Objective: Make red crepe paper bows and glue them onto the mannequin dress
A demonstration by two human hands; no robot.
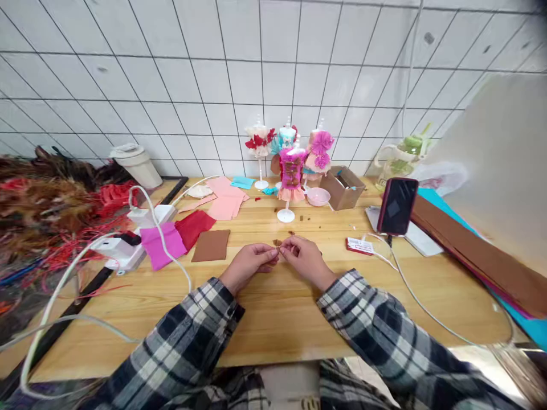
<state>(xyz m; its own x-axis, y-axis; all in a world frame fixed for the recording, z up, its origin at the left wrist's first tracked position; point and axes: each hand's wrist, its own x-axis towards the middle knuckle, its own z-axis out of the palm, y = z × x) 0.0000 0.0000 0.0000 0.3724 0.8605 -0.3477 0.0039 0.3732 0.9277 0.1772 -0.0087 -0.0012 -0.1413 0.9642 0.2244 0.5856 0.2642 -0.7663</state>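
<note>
My left hand (255, 263) and my right hand (306, 261) meet over the middle of the wooden table, fingertips pinched together. Between them is a small brown piece of paper (277, 242), with most of it hidden by the fingers. Just beyond stands a mini dress form (291, 176) on a white base, dressed in magenta paper with brown bits down the front and a peach frill. A few brown scraps (301, 218) lie near its foot. Left of my hands is a brown paper square (211, 246), beside red (194, 228) and magenta paper (162, 245).
Several more decorated dress forms (260, 145) stand behind, near a pink bowl (318, 197) and a cardboard box (343, 188). A propped phone (398, 206) and long brown paper (478, 247) are at right. White cables and power strips (123, 253) run along the left.
</note>
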